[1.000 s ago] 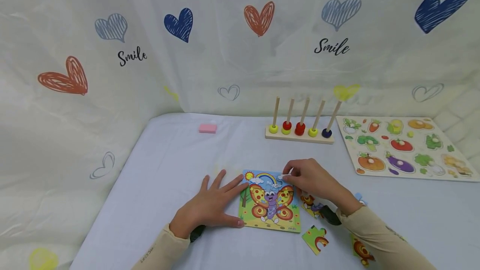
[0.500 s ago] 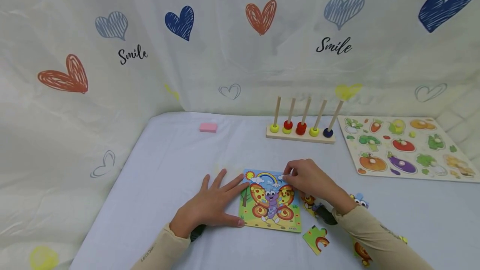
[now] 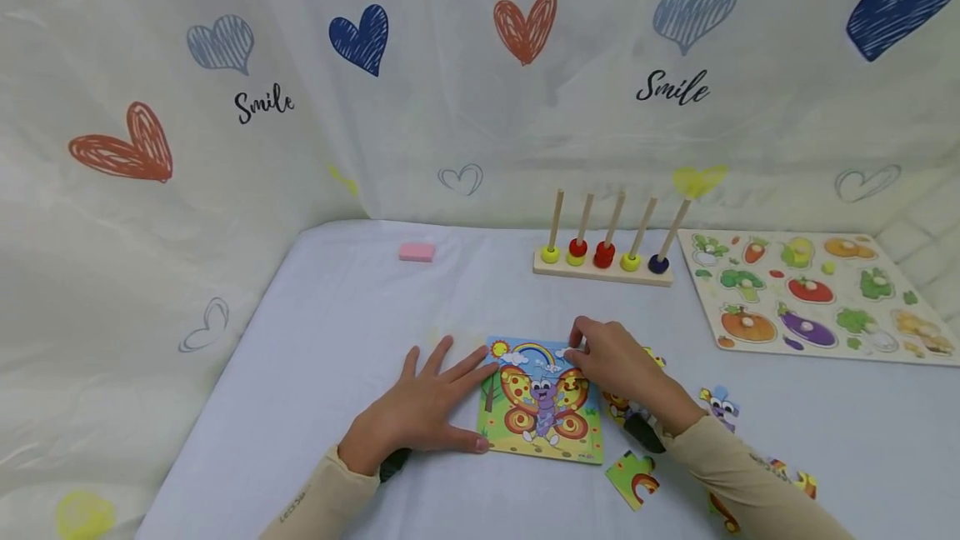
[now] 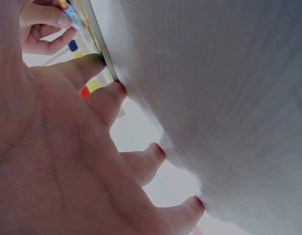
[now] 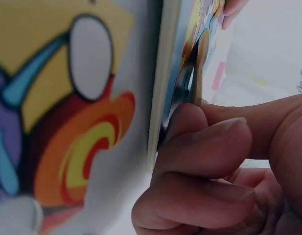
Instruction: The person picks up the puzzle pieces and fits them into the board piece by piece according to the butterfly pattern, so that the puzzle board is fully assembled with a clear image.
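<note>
A butterfly jigsaw puzzle (image 3: pixel 543 440) lies in its square tray on the white table in the head view. My left hand (image 3: pixel 423 413) is spread flat at its left side, with fingertips and thumb right at the edge. At the upper right corner, my right hand (image 3: pixel 618 361) pinches a puzzle piece (image 5: pixel 200 61) between thumb and fingers. In the right wrist view that piece stands tilted up from the picture, its lower part hidden by the fingers. A loose green puzzle piece (image 3: pixel 633 477) with an orange curve lies off the tray's lower right corner.
More loose puzzle pieces lie around the right forearm, including a blue-and-purple piece (image 3: pixel 720 405) and a yellow-red one (image 3: pixel 805 483). Behind stand a peg abacus (image 3: pixel 603 270) with coloured beads and a vegetable peg board (image 3: pixel 765 340). A pink block (image 3: pixel 417 252) lies at the back left.
My right hand shifts slightly at the tray's upper right corner, and its forearm has moved a little, uncovering more of the loose pieces. The left hand stays in place.
</note>
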Demonstrator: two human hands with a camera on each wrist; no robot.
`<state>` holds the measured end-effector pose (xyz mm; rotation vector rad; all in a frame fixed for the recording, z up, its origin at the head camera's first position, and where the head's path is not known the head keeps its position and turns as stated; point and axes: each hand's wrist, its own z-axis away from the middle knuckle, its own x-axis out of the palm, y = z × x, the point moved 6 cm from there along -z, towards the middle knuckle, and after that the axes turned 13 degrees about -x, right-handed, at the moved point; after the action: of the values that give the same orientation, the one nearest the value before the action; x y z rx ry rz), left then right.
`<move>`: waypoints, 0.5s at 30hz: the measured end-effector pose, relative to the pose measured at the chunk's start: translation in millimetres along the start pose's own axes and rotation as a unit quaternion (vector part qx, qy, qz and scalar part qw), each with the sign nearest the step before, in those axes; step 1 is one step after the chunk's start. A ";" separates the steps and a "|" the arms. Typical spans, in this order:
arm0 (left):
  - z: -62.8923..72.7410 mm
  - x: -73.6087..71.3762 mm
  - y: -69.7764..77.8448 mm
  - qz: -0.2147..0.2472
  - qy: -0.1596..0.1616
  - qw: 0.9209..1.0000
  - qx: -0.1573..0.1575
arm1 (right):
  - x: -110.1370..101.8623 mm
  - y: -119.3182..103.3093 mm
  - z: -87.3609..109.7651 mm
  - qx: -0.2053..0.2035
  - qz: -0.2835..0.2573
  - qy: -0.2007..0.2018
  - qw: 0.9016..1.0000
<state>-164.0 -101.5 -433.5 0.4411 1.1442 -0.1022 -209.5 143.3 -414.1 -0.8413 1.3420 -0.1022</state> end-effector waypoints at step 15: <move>-1.3 2.0 -1.2 -0.008 -0.002 1.000 -0.005 | 5.7 -6.0 -5.8 -0.008 0.007 -0.014 1.000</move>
<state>-164.7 -101.7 -436.1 0.4231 1.1438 -0.1126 -210.7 133.3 -415.2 -0.8426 1.3244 -0.0686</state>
